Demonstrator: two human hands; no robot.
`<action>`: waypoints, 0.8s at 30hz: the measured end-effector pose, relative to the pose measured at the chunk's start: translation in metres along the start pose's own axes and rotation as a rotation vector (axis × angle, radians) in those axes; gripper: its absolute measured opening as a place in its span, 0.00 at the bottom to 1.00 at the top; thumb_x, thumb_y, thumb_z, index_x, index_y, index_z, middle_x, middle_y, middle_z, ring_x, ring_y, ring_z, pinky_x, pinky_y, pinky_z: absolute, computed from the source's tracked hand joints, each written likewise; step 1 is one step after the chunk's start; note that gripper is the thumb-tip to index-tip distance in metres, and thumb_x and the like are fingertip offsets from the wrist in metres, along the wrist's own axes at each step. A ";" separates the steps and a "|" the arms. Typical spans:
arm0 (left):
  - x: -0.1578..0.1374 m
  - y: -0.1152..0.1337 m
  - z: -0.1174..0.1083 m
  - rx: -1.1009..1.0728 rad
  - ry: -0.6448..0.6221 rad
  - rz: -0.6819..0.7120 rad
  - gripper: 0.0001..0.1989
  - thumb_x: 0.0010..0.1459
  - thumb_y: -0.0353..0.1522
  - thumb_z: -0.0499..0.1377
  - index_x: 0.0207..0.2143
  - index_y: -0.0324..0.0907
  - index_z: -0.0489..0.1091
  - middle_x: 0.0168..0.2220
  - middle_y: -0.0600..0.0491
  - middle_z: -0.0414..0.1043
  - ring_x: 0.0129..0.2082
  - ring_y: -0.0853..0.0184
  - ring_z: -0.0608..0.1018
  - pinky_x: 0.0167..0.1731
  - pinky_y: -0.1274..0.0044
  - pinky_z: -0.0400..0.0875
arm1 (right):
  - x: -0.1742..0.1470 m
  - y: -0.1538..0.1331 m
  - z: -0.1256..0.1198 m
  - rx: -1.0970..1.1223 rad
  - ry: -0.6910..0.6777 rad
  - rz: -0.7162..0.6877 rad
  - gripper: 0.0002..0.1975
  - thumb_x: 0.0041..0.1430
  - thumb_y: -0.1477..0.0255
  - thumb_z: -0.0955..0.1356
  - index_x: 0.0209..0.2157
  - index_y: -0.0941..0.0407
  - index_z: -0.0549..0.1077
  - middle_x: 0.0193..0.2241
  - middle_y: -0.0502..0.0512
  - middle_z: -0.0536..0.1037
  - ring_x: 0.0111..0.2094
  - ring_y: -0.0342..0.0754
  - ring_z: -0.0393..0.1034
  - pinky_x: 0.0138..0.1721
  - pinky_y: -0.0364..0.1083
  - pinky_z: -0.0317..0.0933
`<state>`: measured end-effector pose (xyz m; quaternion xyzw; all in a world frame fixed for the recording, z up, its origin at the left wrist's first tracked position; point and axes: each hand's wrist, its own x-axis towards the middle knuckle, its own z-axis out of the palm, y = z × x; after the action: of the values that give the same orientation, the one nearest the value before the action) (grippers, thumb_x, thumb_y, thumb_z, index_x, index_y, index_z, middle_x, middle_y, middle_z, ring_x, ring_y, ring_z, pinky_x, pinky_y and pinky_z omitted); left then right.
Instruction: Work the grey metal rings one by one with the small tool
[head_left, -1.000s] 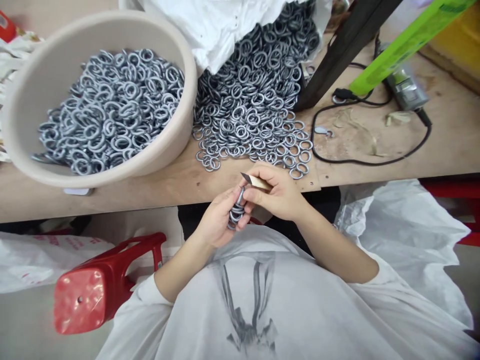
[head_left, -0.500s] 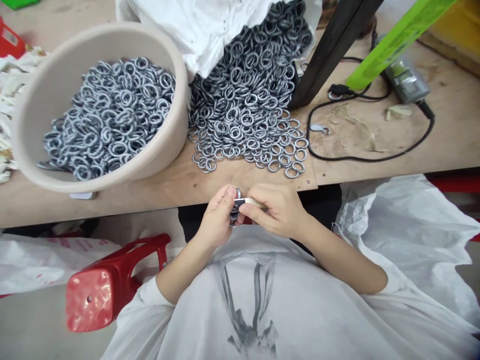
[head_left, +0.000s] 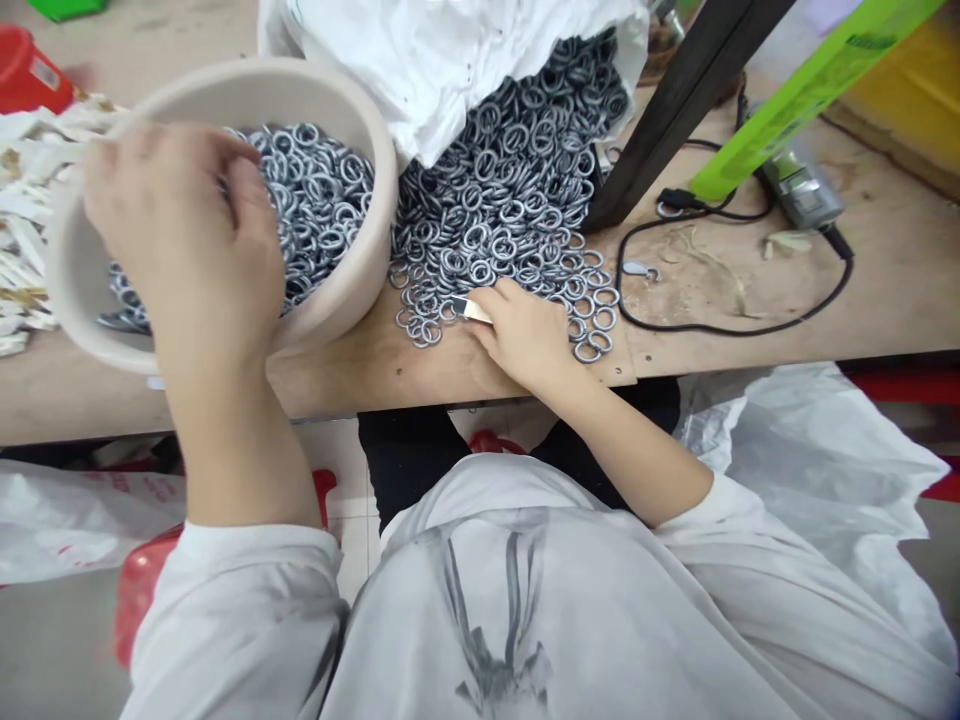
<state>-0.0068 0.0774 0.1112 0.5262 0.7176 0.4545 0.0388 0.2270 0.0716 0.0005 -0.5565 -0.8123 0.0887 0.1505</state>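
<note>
Your hands: two, left hand (head_left: 187,220) and right hand (head_left: 517,330)
Pale-handled tool (head_left: 480,312) in your grip: one
Grey rings (head_left: 517,210): too many for you to count, in two heaps
Basin (head_left: 315,90) before you: one
Desk (head_left: 352,370): one
White sack (head_left: 435,80): one
Dark post (head_left: 675,130): one
Green bar (head_left: 795,110): one
Metal clasp (head_left: 637,269): one
Red tub (head_left: 30,75) at your far left: one
Plastic bags (head_left: 817,450) you see below: two, one on each side

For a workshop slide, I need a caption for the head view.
Left hand over a tub of grey rings; right hand, holding a dark-tipped tool, at the ring pile.
</note>
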 end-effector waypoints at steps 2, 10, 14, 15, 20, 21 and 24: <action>0.014 -0.005 0.002 0.216 -0.141 0.176 0.08 0.58 0.35 0.65 0.39 0.42 0.76 0.55 0.48 0.70 0.63 0.54 0.56 0.66 0.57 0.31 | 0.010 -0.002 0.002 -0.013 0.002 -0.001 0.12 0.67 0.70 0.62 0.44 0.55 0.76 0.44 0.60 0.76 0.38 0.54 0.70 0.30 0.46 0.50; -0.082 -0.009 0.020 -0.265 -0.178 0.522 0.07 0.65 0.34 0.57 0.40 0.41 0.74 0.39 0.50 0.74 0.44 0.63 0.71 0.54 0.69 0.60 | -0.021 0.008 -0.005 0.939 0.121 0.070 0.12 0.60 0.60 0.70 0.35 0.56 0.75 0.31 0.53 0.75 0.33 0.48 0.69 0.35 0.46 0.62; -0.152 -0.007 0.058 -0.640 -0.666 -0.056 0.19 0.66 0.47 0.52 0.35 0.42 0.72 0.31 0.52 0.71 0.33 0.66 0.71 0.36 0.74 0.65 | -0.055 -0.005 0.001 1.304 0.065 0.118 0.20 0.52 0.52 0.74 0.32 0.55 0.73 0.27 0.50 0.73 0.29 0.45 0.68 0.33 0.46 0.65; -0.162 -0.007 0.066 -0.762 -0.711 -0.217 0.21 0.63 0.50 0.53 0.33 0.42 0.71 0.29 0.53 0.68 0.29 0.68 0.69 0.33 0.75 0.65 | -0.061 -0.007 0.004 1.333 0.063 0.122 0.20 0.52 0.52 0.74 0.31 0.55 0.73 0.27 0.49 0.73 0.29 0.45 0.68 0.33 0.46 0.66; -0.172 -0.003 0.078 -1.087 -0.719 -0.609 0.23 0.54 0.51 0.63 0.25 0.41 0.65 0.23 0.58 0.60 0.23 0.73 0.63 0.25 0.80 0.61 | -0.073 -0.004 0.008 1.090 0.171 0.040 0.19 0.56 0.52 0.72 0.35 0.54 0.71 0.30 0.50 0.72 0.30 0.45 0.68 0.33 0.45 0.63; -0.171 -0.001 0.076 -1.108 -0.732 -0.629 0.23 0.54 0.50 0.64 0.24 0.41 0.64 0.22 0.58 0.59 0.22 0.73 0.63 0.24 0.80 0.61 | -0.073 -0.001 0.005 1.003 0.174 -0.024 0.21 0.57 0.50 0.71 0.34 0.54 0.71 0.29 0.50 0.72 0.29 0.45 0.67 0.33 0.45 0.61; -0.169 0.003 0.069 -1.120 -0.769 -0.698 0.24 0.54 0.48 0.65 0.22 0.41 0.62 0.19 0.58 0.58 0.20 0.74 0.61 0.21 0.80 0.59 | -0.073 0.004 -0.004 0.787 0.116 -0.191 0.26 0.61 0.46 0.64 0.30 0.56 0.70 0.24 0.50 0.70 0.26 0.44 0.63 0.29 0.45 0.55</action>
<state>0.1077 -0.0141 0.0015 0.2919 0.4405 0.4968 0.6884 0.2562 0.0049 -0.0077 -0.3828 -0.7545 0.3467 0.4050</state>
